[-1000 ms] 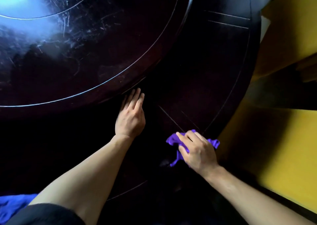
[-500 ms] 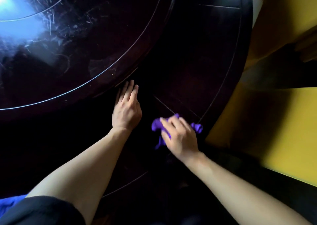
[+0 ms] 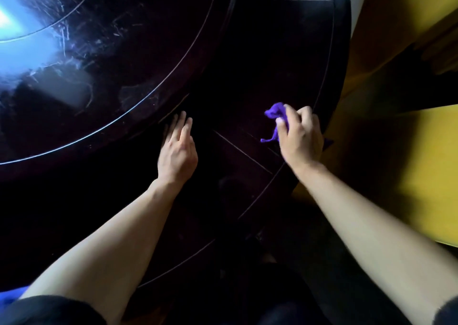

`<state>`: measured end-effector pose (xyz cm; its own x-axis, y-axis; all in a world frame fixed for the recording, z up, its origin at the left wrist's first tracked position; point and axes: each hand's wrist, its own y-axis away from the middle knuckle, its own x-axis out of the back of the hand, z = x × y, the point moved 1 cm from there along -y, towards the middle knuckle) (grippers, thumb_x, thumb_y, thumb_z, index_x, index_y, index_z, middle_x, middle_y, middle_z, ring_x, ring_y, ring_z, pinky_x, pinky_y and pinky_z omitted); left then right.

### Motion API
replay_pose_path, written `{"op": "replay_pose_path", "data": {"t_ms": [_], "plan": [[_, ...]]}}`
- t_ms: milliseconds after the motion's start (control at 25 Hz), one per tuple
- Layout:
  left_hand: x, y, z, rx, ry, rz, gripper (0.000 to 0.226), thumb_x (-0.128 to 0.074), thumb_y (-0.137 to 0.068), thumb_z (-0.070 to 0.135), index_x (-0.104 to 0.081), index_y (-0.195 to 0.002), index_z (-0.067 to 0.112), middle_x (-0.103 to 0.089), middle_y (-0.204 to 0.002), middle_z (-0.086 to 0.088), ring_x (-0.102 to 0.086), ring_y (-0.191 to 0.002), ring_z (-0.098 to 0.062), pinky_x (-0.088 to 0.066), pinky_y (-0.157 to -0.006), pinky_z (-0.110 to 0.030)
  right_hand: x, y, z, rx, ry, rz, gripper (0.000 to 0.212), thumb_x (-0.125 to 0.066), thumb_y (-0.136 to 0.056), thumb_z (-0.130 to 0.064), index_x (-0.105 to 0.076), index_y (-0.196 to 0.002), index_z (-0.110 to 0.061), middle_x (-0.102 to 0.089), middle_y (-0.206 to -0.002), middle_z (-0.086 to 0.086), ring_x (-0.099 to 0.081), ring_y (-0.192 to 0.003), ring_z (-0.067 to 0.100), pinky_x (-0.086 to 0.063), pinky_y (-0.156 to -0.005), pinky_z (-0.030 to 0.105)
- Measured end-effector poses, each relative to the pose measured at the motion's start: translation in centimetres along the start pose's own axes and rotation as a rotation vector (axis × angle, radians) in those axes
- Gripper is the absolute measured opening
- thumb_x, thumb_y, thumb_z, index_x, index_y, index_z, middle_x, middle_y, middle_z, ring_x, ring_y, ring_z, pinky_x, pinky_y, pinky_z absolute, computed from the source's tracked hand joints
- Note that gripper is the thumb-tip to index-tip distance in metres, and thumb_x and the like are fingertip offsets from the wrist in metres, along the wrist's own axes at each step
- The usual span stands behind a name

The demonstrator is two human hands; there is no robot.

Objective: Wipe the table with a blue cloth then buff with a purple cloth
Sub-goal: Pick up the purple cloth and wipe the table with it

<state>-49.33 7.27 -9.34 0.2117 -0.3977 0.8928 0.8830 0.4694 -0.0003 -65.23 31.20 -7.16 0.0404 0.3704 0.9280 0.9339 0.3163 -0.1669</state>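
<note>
The dark round table (image 3: pixel 260 59) fills most of the view, glossy and scratched. My right hand (image 3: pixel 301 138) grips a bunched purple cloth (image 3: pixel 273 114) against the table's outer ring, near its right edge. Most of the cloth is hidden under the fingers; a tuft sticks out to the left. My left hand (image 3: pixel 177 151) rests flat on the table with straight fingers, just below the raised inner disc (image 3: pixel 99 76). A sliver of blue cloth (image 3: pixel 10 296) shows at the bottom left, behind my left arm.
The raised inner disc reflects bright light at the upper left. Yellow floor (image 3: pixel 426 176) lies beyond the table's right edge, with dark shadows across it. A pale object (image 3: pixel 355 4) shows at the upper right by the rim.
My right hand first drew the purple cloth left, close to my left hand, and has now carried it right and away along the outer ring. My left hand stayed planted.
</note>
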Motion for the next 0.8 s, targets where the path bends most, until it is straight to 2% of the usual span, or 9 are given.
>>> {"op": "replay_pose_path", "data": {"t_ms": [120, 240, 320, 400, 520, 560, 680, 800], "plan": [[0.7, -0.2, 0.0, -0.024, 0.005, -0.023, 0.048, -0.039, -0.096, -0.002, -0.043, -0.144, -0.005, -0.034, -0.158, -0.019, -0.028, -0.15, -0.03, -0.026, -0.123, -0.043, -0.7, 8.5, -4.0, 0.166, -0.051, 0.015, 0.035, -0.06, -0.092, -0.035, -0.066, -0.123, -0.018, -0.061, -0.1, 0.006, -0.057, -0.087, 0.028, -0.051, -0.068, 0.039], [1.6, -0.4, -0.2, -0.034, 0.077, -0.047, 0.046, -0.039, -0.096, -0.005, -0.045, -0.142, -0.008, -0.036, -0.157, -0.019, -0.033, -0.148, -0.03, -0.03, -0.121, -0.041, -1.4, 18.0, -9.0, 0.371, -0.126, -0.138, 0.035, -0.061, -0.091, -0.037, -0.064, -0.122, -0.021, -0.057, -0.097, 0.004, -0.056, -0.083, 0.026, -0.052, -0.066, 0.042], [2.1, 0.0, -0.4, -0.021, 0.089, -0.052, 0.046, -0.04, -0.097, -0.001, -0.047, -0.142, -0.005, -0.037, -0.157, -0.018, -0.034, -0.146, -0.031, -0.03, -0.121, -0.041, -1.2, 19.5, -9.4, 0.464, -0.158, -0.175, 0.037, -0.061, -0.091, -0.035, -0.062, -0.125, -0.021, -0.056, -0.096, 0.003, -0.055, -0.082, 0.026, -0.052, -0.067, 0.041], [3.1, 1.6, -1.4, -0.029, 0.059, -0.026, 0.044, -0.043, -0.096, 0.004, -0.049, -0.14, 0.0, -0.041, -0.154, -0.018, -0.036, -0.144, -0.033, -0.03, -0.12, -0.044, -0.8, 16.1, -7.6, 0.377, -0.132, -0.106, 0.042, -0.064, -0.088, -0.027, -0.062, -0.129, -0.017, -0.057, -0.097, 0.006, -0.055, -0.083, 0.027, -0.053, -0.07, 0.041], [5.4, 6.1, -4.8, -0.122, -0.034, -0.035, 0.043, -0.047, -0.098, 0.012, -0.051, -0.139, 0.003, -0.045, -0.152, -0.016, -0.037, -0.144, -0.032, -0.03, -0.12, -0.046, 0.1, 10.7, -5.4, 0.04, -0.108, 0.008, 0.038, -0.068, -0.09, -0.025, -0.066, -0.125, -0.013, -0.06, -0.098, 0.013, -0.059, -0.087, 0.034, -0.054, -0.075, 0.046], [6.3, 7.7, -6.6, -0.141, -0.072, -0.046, 0.042, -0.047, -0.098, 0.014, -0.052, -0.138, 0.003, -0.047, -0.151, -0.016, -0.038, -0.143, -0.032, -0.032, -0.119, -0.048, 0.0, 10.7, -5.8, -0.017, -0.125, 0.016, 0.036, -0.067, -0.092, -0.026, -0.066, -0.125, -0.012, -0.06, -0.1, 0.013, -0.06, -0.089, 0.034, -0.053, -0.078, 0.047], [9.1, 11.6, -11.8, -0.088, -0.17, -0.068, 0.043, -0.046, -0.096, 0.016, -0.054, -0.135, 0.0, -0.05, -0.146, -0.019, -0.045, -0.137, -0.037, -0.036, -0.114, -0.051, -1.3, 16.0, -10.5, 0.035, -0.154, -0.005, 0.038, -0.068, -0.09, -0.025, -0.065, -0.126, -0.013, -0.061, -0.105, 0.01, -0.06, -0.092, 0.03, -0.053, -0.079, 0.042], [11.8, 14.4, -16.5, 0.003, -0.251, -0.064, 0.042, -0.047, -0.096, 0.015, -0.056, -0.133, -0.002, -0.054, -0.142, -0.023, -0.05, -0.131, -0.042, -0.036, -0.113, -0.052, -2.9, 24.7, -17.6, 0.26, -0.24, -0.144, 0.045, -0.07, -0.082, -0.023, -0.065, -0.127, -0.015, -0.062, -0.101, 0.005, -0.057, -0.085, 0.027, -0.052, -0.075, 0.041]]}}
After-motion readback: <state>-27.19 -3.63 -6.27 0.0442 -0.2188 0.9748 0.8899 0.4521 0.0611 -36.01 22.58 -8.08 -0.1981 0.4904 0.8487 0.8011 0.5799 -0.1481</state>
